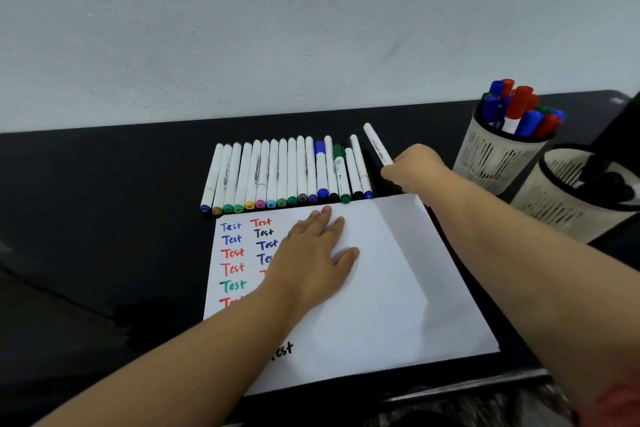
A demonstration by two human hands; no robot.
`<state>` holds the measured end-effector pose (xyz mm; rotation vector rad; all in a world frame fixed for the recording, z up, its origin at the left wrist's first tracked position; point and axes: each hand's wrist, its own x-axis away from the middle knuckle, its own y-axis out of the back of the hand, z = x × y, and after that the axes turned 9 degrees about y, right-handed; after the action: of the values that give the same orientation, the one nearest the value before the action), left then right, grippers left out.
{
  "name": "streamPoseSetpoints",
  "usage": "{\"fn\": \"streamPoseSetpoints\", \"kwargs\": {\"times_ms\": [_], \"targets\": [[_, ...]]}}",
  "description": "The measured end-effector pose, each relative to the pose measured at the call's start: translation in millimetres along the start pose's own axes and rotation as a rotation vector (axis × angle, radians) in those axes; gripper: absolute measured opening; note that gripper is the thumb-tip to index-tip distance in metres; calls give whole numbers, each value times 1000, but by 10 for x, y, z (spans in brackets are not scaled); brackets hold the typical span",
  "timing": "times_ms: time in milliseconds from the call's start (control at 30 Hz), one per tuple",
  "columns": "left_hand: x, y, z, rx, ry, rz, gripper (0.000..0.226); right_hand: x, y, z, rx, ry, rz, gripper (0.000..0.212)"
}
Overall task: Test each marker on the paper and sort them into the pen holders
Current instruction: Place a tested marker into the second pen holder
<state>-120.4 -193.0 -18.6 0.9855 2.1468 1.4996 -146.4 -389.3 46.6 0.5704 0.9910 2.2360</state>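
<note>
My right hand gripped a white marker by its lower end, fingers curled round the barrel, its yellow-capped tip angled up and away toward the wall. My left hand lay flat on the paper, fingers straight and together, thumb spread to the right, holding nothing and pressing the sheet to the black table.

The held marker stood just to the right of the row of markers, which lay side by side on the table along the paper's far edge, coloured end caps facing me and nearly touching the sheet. Most had white barrels; one carried a blue cap and one a green cap at the far end.

On the left part of the paper, the word "Test" was written repeatedly in blue, red, green and black, in two columns; my left hand and forearm covered part of the second column.

To the right, well apart from the row, two pale slotted pen holders stood close together. The far pen holder was packed with blue, red and green capped markers standing upright. The near pen holder held dark items I could not make out. My right forearm crossed the paper's right corner between the sheet and the holders.
</note>
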Motion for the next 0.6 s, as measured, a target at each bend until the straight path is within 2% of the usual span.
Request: {"fn": "streamPoseSetpoints", "kwargs": {"times_ms": [100, 300, 500, 600], "targets": [[22, 9, -8, -4, -2, -11, 60, 273, 96, -23, -197, -6, -77, 6], [109, 99, -56, 95, 46, -62, 60, 854, 117, -117, -438, -103, -123, 24], [469, 324, -130, 728, 271, -144, 54, 1302, -29, -227, -452, -119, -81, 40], [664, 389, -77, 999, 320, -136, 41, 1494, -101, -207, -427, -40, -36, 33]]}}
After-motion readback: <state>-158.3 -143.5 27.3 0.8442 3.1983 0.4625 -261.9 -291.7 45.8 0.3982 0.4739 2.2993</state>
